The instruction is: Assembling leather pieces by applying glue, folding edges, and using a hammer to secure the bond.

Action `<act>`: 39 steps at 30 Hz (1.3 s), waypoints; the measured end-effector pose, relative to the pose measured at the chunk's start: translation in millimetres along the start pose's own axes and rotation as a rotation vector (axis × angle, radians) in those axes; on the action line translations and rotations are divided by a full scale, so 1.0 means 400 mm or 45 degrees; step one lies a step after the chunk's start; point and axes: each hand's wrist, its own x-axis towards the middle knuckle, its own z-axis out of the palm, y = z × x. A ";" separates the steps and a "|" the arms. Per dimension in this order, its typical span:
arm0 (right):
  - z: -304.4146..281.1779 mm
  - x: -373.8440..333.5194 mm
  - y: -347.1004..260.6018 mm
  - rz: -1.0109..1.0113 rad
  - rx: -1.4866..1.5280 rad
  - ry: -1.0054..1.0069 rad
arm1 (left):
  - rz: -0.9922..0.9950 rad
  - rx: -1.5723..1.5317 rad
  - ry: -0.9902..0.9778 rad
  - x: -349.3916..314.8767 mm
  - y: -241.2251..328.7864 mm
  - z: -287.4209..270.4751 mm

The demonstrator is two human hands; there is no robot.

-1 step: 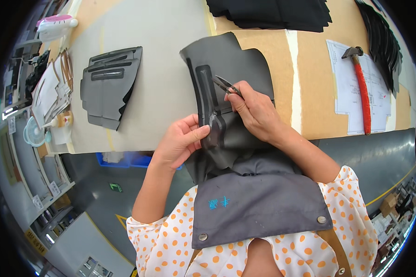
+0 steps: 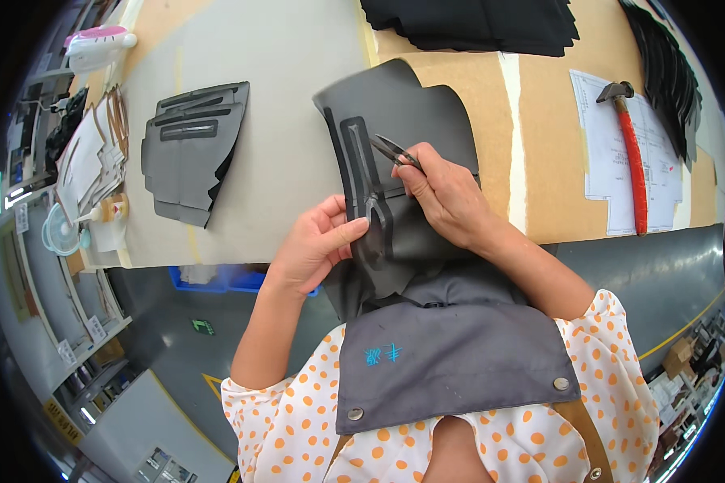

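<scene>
My left hand (image 2: 318,245) pinches the left edge of a black leather-like panel (image 2: 419,109), its thumb lying on top and the fingers partly hidden beneath. Long dark-bordered slots run down that side of the panel. In my right hand (image 2: 447,193) is a pair of small thread snips (image 2: 388,148), blades pointing up and left over the panel, close to the upper slot. The fingers are wrapped round the snips, so their handles are mostly covered. The panel's lower end hangs past the table edge, against my apron (image 2: 459,362).
Left on the table (image 2: 290,97) lies a stack of similar panels (image 2: 189,173). Farther left are paper patterns (image 2: 93,173) and a glue bottle (image 2: 110,209). A red-handled hammer (image 2: 632,161) rests on a paper drawing (image 2: 596,181) at right. Black pieces (image 2: 475,24) are piled at the back.
The panel's slotted side has shifted very slightly to the right, along with my left thumb. My right hand and the snips stay almost where they were.
</scene>
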 end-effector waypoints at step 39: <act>-0.129 -0.043 -0.071 -0.517 -0.728 0.018 | 0.167 -0.322 0.141 0.022 -0.036 0.076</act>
